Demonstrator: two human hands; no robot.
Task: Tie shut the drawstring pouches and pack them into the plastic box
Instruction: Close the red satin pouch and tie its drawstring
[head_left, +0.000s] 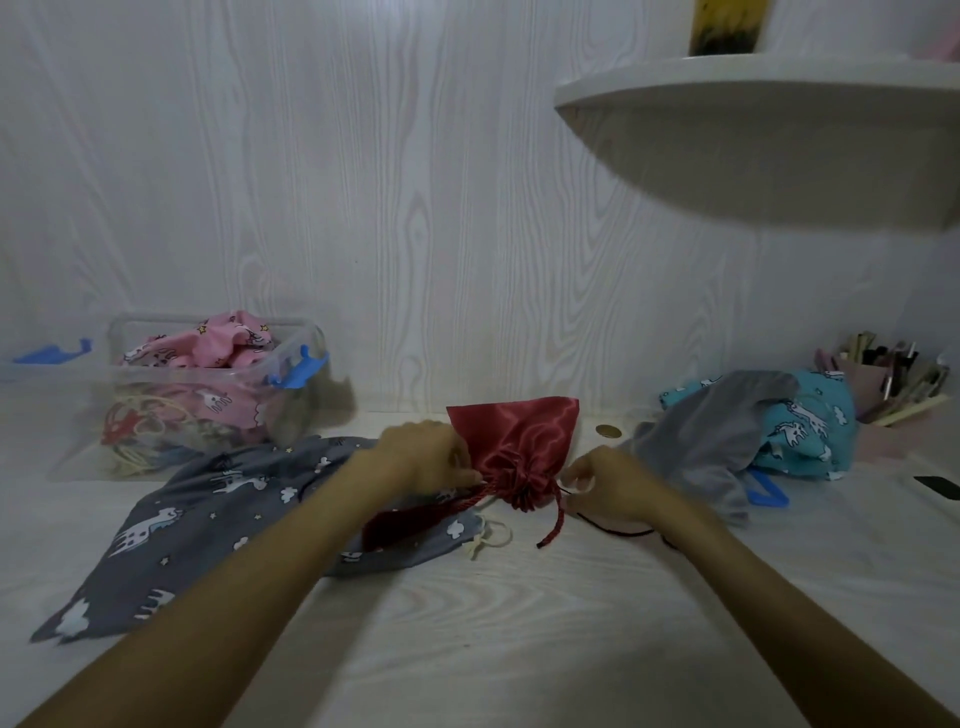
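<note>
The pale wood-grain desk (467, 623) carries everything. On its left lies a large grey unicorn-print pouch (208, 514), spread flat and untied, its cream cord loose near the middle. Behind it stands the clear plastic box (218, 395) with blue clips, already holding pink pouches (208, 348). On the right, a grey pouch (701, 436) and a teal unicorn-print pouch (800, 421) lie heaped together, seemingly not yet tied.

In the middle sits the red satin pouch (514, 441), its long axis running away from the person, base far, gathered neck near. The neck lies directly between the two hands, each about equally close. The left hand (421, 457) has its fingers curled, pinching the red cord (553, 519) at the left of the neck. The right hand (608, 486) pinches a thin dark strand at the right of the neck; whether this is the same cord I cannot tell.

The pouch looks cinched, so the knot likely comes next: the hands need to cross the ends just in front of the neck.
</note>
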